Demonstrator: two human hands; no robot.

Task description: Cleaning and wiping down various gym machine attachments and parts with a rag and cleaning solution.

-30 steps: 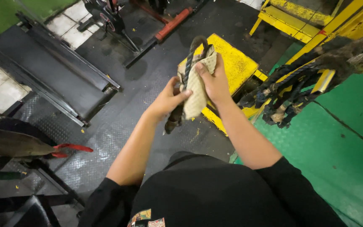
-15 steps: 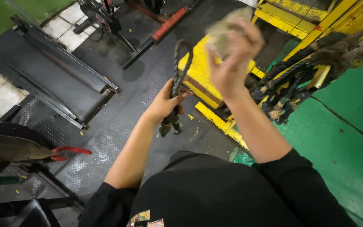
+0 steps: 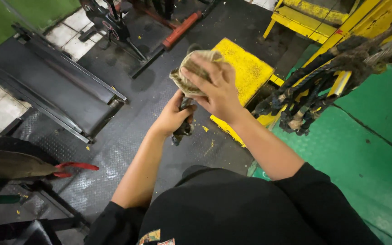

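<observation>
Between both hands, a beige cloth (image 3: 191,77) covers dark rope (image 3: 184,127).

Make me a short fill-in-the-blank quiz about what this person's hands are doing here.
1. The left hand grips a dark, twisted ____.
2. The right hand presses a beige ____ over the top of it.
3. Behind the hands, the raised platform is painted ____.
4. The floor mat at right is ____.

Missing words: rope; cloth; yellow; green.

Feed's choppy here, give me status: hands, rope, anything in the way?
Left hand gripping dark rope piece. Right hand pressing tan cloth over its top. Hanging rope bundle close right, not touching.
</observation>
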